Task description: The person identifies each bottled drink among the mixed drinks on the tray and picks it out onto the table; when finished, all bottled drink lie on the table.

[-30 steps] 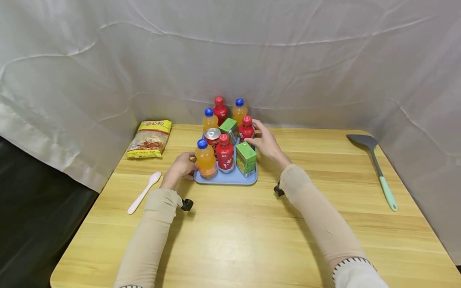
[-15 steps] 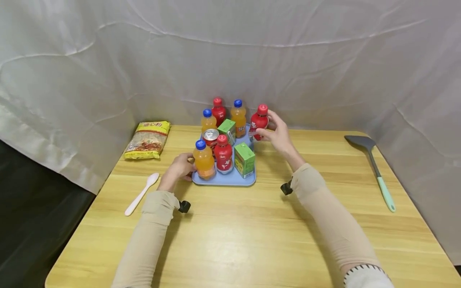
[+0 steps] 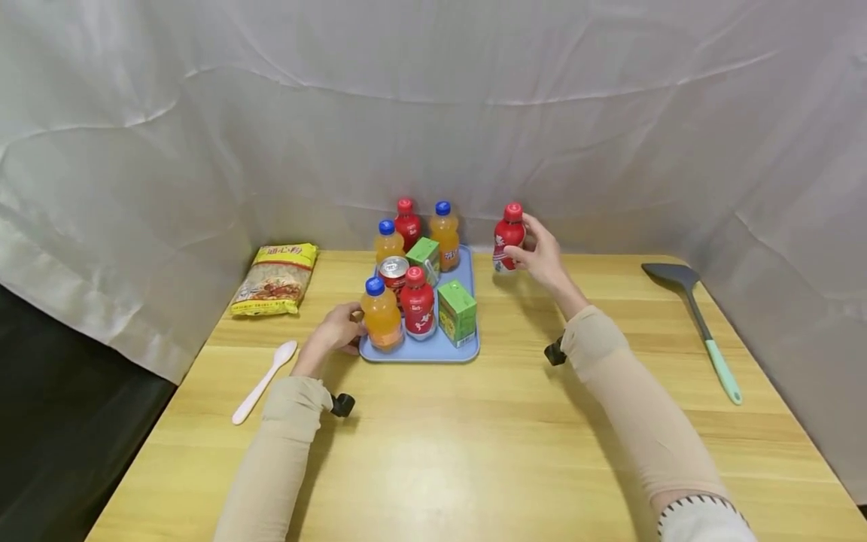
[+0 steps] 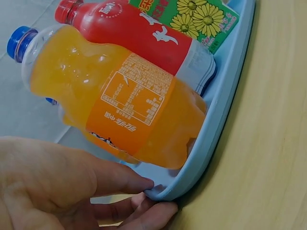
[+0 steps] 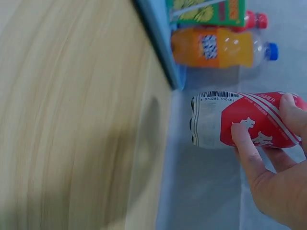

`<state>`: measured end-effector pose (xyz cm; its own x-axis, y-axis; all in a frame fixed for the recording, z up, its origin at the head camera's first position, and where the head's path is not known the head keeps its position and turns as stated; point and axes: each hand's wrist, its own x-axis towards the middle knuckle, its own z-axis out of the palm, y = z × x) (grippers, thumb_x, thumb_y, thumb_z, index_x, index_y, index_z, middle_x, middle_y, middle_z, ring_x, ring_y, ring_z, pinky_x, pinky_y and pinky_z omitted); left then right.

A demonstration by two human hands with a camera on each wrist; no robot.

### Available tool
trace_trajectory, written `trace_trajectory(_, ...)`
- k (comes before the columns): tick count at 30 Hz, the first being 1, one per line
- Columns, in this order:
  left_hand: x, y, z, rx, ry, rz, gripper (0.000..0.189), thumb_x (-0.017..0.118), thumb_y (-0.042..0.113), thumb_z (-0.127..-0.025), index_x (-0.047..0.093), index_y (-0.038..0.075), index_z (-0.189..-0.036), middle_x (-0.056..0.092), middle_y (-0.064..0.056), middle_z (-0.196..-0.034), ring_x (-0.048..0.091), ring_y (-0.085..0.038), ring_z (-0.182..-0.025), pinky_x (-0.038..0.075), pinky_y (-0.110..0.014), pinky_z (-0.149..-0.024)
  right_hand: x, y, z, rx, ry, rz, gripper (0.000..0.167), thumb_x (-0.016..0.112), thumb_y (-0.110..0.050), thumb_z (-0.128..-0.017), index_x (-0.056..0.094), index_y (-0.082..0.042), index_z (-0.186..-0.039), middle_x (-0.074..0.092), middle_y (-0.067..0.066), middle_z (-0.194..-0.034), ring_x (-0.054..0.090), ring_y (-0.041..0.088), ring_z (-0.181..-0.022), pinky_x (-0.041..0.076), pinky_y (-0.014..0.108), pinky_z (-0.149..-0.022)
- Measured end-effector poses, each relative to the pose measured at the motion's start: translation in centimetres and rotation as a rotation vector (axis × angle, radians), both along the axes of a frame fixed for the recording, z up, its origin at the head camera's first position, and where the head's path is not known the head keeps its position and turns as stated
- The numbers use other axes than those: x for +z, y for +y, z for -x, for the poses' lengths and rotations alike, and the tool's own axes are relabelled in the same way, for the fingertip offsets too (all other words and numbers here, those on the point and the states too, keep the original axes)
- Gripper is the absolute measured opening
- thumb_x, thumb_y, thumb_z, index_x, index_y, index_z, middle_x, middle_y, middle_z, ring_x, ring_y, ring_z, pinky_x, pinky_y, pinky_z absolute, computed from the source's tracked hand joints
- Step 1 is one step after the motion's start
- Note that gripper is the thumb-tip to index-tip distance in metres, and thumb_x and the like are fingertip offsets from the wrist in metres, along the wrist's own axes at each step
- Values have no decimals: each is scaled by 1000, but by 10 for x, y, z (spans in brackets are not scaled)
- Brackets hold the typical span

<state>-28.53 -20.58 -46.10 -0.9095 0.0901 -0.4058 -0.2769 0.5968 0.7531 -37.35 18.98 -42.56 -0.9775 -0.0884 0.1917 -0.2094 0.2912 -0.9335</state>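
My right hand (image 3: 546,260) holds a red bottle (image 3: 509,239) upright, just right of the blue tray (image 3: 440,351). In the right wrist view the bottle's base hangs above the wooden table, apart from it. At the tray's front left corner my left hand (image 3: 334,331) pinches the rim, thumb above and fingers below, as the left wrist view shows. An orange soda bottle (image 4: 115,96) stands right beside that thumb. Also on the tray are another red bottle (image 3: 418,305), a green carton (image 3: 457,315) and a soda can (image 3: 393,272).
Farther back on the tray are a second green carton (image 3: 424,256), more orange bottles and a red bottle (image 3: 407,226). To the left lie a yellow food packet (image 3: 276,280) and a white spoon (image 3: 264,382). A spatula (image 3: 698,320) lies at right. Grey cloth (image 3: 474,113) hangs behind.
My right hand has lifted the red bottle off the tray's right side and carried it rightward, past the rim. The left hand has stayed at the tray corner.
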Motion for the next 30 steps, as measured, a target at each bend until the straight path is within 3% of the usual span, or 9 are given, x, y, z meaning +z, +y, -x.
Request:
trace_trajectory(6, -10, -1, -9, 18, 14, -37, 58, 56, -1, -100, 45, 5, -157, 58, -16, -103, 65, -23, -85, 65, -33, -64, -18, 12, 10, -41, -38, -98, 74, 70, -9, -101, 34, -17, -165, 49, 23, -159, 59, 46, -136, 62, 56, -97)
trace_trajectory(13, -7, -1, -6, 35, 68, -26, 52, 58, 3, -101, 51, 7, -151, 58, -13, -100, 65, -23, -85, 65, -34, -64, -23, 22, 25, -111, -15, -85, 70, 69, -7, -101, 37, -16, -163, 51, 24, -156, 60, 47, -133, 60, 61, -96)
trace_trajectory(19, -5, -2, -4, 48, 61, 6, 53, 59, 4, -100, 52, 9, -152, 61, -15, -102, 65, -23, -84, 65, -33, -63, -24, 25, 31, -125, -34, -72, 70, 69, -6, -101, 38, -17, -163, 52, 22, -156, 61, 42, -126, 63, 53, -88)
trace_trajectory(27, -5, -3, -1, 49, 21, -30, 57, 60, 3, -99, 49, 10, -155, 64, -18, -104, 66, -22, -82, 64, -31, -61, -25, 28, 35, -107, -61, -11, 72, 66, -5, -102, 34, -17, -165, 49, 23, -159, 56, 43, -135, 64, 33, -78)
trace_trajectory(30, -4, -3, 1, 57, 4, -48, 59, 60, 1, -98, 49, 11, -155, 65, -17, -104, 65, -20, -79, 63, -29, -59, -26, 31, 36, -96, -72, 1, 73, 64, -5, -103, 30, -17, -167, 46, 24, -161, 54, 44, -138, 65, 42, -87)
